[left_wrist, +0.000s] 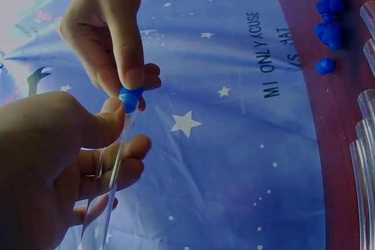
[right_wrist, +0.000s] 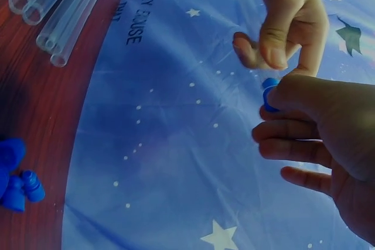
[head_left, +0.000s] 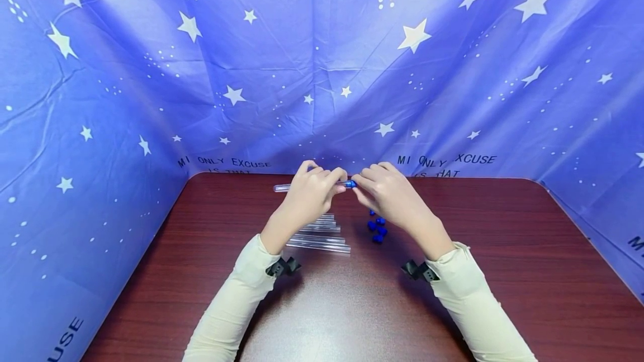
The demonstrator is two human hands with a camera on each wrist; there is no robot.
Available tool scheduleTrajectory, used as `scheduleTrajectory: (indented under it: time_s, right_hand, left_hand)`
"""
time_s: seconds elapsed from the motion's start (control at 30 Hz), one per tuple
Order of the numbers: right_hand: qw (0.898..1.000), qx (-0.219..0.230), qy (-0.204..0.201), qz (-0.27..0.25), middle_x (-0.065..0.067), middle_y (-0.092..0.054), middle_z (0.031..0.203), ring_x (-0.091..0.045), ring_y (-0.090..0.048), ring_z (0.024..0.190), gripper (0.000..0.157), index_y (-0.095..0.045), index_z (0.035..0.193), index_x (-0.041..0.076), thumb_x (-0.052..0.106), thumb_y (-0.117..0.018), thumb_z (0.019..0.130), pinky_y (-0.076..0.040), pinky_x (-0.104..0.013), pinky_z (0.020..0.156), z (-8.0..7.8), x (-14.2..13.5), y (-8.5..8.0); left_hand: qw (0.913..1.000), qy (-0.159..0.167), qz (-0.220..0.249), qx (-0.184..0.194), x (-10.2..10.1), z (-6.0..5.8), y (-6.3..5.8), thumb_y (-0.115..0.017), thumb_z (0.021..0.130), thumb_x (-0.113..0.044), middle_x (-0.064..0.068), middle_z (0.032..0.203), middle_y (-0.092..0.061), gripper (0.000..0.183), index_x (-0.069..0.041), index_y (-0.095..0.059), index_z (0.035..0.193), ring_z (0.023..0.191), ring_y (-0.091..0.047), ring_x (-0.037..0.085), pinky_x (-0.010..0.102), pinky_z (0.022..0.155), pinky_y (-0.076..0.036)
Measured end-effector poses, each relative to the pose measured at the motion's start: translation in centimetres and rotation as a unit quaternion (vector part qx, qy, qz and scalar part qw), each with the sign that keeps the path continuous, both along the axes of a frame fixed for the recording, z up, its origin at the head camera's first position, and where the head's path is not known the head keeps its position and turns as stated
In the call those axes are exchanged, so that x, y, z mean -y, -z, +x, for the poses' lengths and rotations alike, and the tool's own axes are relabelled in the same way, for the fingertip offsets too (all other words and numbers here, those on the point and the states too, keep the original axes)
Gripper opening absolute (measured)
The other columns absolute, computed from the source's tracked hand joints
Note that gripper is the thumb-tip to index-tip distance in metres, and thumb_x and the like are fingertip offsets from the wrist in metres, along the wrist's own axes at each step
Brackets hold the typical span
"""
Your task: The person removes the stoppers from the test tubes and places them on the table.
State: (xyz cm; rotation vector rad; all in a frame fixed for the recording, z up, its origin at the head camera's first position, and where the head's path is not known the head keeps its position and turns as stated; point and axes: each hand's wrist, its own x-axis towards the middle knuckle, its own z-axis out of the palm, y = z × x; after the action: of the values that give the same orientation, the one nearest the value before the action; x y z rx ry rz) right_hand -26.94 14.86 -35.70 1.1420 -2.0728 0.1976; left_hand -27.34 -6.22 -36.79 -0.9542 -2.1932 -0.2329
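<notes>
Above the far part of the table, my left hand (head_left: 311, 191) holds a clear test tube (head_left: 282, 188) lying nearly level in the head view. A blue stopper (left_wrist: 129, 99) sits at the tube's mouth, its lower part seen through the clear wall. The thumb and fingers of my right hand (head_left: 389, 191) pinch that stopper's outer end. In the right wrist view, the right thumb partly covers the stopper (right_wrist: 269, 94), and the tube is hardly visible beside the left hand (right_wrist: 296, 21).
Several clear tubes (head_left: 319, 242) lie side by side on the brown table (head_left: 226, 295), below the left hand. A loose group of blue stoppers (head_left: 378, 230) lies to their right. A blue star-patterned cloth (head_left: 302, 43) hangs behind the table and along its sides.
</notes>
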Motion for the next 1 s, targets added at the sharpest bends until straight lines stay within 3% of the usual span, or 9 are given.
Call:
scheduleTrajectory:
  time_s: [0.27, 0.43, 0.6, 1.0]
  right_hand:
    - [0.999, -0.04, 0.013, 0.002, -0.006, -0.064, 0.078, -0.026, -0.059, 0.073, 0.016, -0.072, 0.093, 0.002, 0.007, -0.08, 0.079, -0.052, -0.043, 0.08, -0.29, 0.11, 0.34]
    - [0.999, -0.042, 0.009, -0.006, -0.007, -0.065, 0.08, -0.027, -0.06, 0.075, 0.017, -0.071, 0.091, 0.002, 0.006, -0.081, 0.078, -0.052, -0.043, 0.081, -0.36, 0.17, 0.43]
    - [1.0, -0.031, -0.004, -0.003, -0.007, -0.063, 0.078, -0.027, -0.058, 0.073, 0.015, -0.068, 0.087, 0.001, 0.004, -0.079, 0.077, -0.05, -0.042, 0.08, -0.31, 0.17, 0.49]
    - [1.0, -0.024, -0.016, 0.002, -0.006, -0.058, 0.071, -0.026, -0.054, 0.067, 0.014, -0.066, 0.079, 0.002, 0.003, -0.079, 0.076, -0.049, -0.04, 0.079, -0.02, 0.23, 0.21]
  left_hand:
    - [0.9986, -0.005, -0.001, 0.053, 0.09, 0.11, 0.06, -0.064, 0.099, -0.03, -0.001, 0.082, -0.072, 0.019, -0.013, -0.069, 0.105, 0.073, -0.067, 0.018, 0.04, 0.092, -0.047]
    - [0.9973, -0.016, -0.019, 0.069, 0.11, 0.22, -0.08, -0.061, 0.101, -0.031, -0.003, 0.083, -0.073, 0.021, -0.014, -0.074, 0.1, 0.077, -0.067, 0.017, 0.04, 0.093, -0.046]
    - [0.9978, -0.012, -0.033, 0.057, 0.15, 0.23, -0.11, -0.062, 0.1, -0.032, -0.002, 0.08, -0.071, 0.023, -0.014, -0.076, 0.098, 0.078, -0.067, 0.018, 0.039, 0.093, -0.046]
    - [0.9991, 0.024, -0.03, -0.018, 0.29, -0.08, -0.14, -0.073, 0.092, -0.03, -0.005, 0.07, -0.068, 0.014, -0.018, -0.076, 0.085, 0.073, -0.063, 0.015, 0.037, 0.095, -0.046]
